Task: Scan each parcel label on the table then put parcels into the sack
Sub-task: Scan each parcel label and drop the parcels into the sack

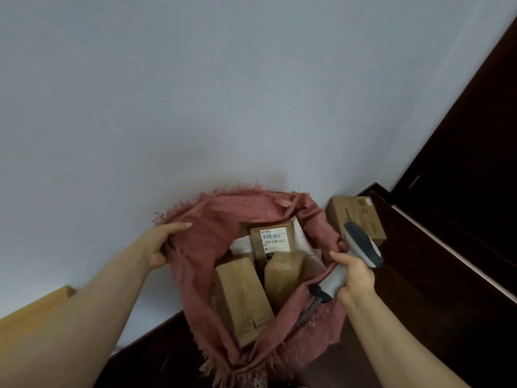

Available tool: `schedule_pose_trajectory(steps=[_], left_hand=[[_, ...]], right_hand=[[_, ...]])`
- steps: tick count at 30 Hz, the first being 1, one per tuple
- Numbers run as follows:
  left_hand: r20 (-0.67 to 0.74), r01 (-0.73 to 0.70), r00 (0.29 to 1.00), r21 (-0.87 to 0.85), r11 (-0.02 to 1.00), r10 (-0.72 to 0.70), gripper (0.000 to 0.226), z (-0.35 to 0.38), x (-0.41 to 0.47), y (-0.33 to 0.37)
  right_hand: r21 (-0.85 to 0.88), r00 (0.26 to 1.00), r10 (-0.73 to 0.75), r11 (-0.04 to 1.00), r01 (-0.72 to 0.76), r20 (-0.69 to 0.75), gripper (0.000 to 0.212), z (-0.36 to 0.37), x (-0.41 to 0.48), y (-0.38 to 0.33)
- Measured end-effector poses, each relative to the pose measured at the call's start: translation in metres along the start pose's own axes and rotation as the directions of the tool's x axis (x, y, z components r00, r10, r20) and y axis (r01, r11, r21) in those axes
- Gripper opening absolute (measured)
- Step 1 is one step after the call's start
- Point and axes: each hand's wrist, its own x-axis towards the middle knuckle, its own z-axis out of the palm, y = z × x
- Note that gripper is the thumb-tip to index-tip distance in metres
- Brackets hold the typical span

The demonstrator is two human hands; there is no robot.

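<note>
Parcels: three parcels sit inside the sack; one shows its label facing up.
Sack: mouth pulled wide, probably to take the next parcel.
Left hand: grips the left rim, drawing it outward.
Right hand: wrapped round the scanner; fingertips seem to hook the right rim.
Box: on the table, just beside the sack; likely not yet packed.

Open pink sack holds three brown parcels — one label showing.
</note>
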Motion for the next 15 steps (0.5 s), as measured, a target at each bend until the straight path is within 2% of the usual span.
schedule_pose_trajectory(steps=[3,5,7,9,12,15], left_hand=[[-0.137,0.177,0.979,0.197,0.964,-0.152,0.012,-0.016,-0.004,-0.055],[-0.187,0.254,0.958,0.196,0.947,-0.218,0.020,-0.021,-0.010,-0.081],[-0.169,0.270,0.955,0.149,0.951,-0.244,0.028,-0.013,-0.019,-0.076],[-0.154,0.211,0.968,0.063,0.975,-0.199,0.028,0.002,-0.023,-0.042],[-0.106,0.042,0.993,-0.049,0.998,-0.047,0.025,0.022,-0.031,0.025],[0.018,-0.140,0.989,-0.249,0.958,0.149,0.027,0.032,-0.051,0.062]], right_hand=[[-0.084,0.996,-0.015,0.996,0.007,-0.088,0.042,0.000,-0.004,-0.001],[-0.132,0.993,-0.015,0.991,-0.001,-0.119,0.037,0.002,-0.008,-0.005],[-0.142,0.994,-0.007,0.990,-0.009,-0.107,0.042,0.006,-0.007,-0.013],[-0.049,1.000,0.009,0.999,-0.009,-0.006,0.061,0.012,-0.002,-0.024],[0.083,0.984,-0.038,0.996,0.023,0.175,0.091,0.030,0.004,-0.037],[0.180,0.958,-0.136,0.979,0.092,0.252,0.083,0.045,-0.026,-0.043]])
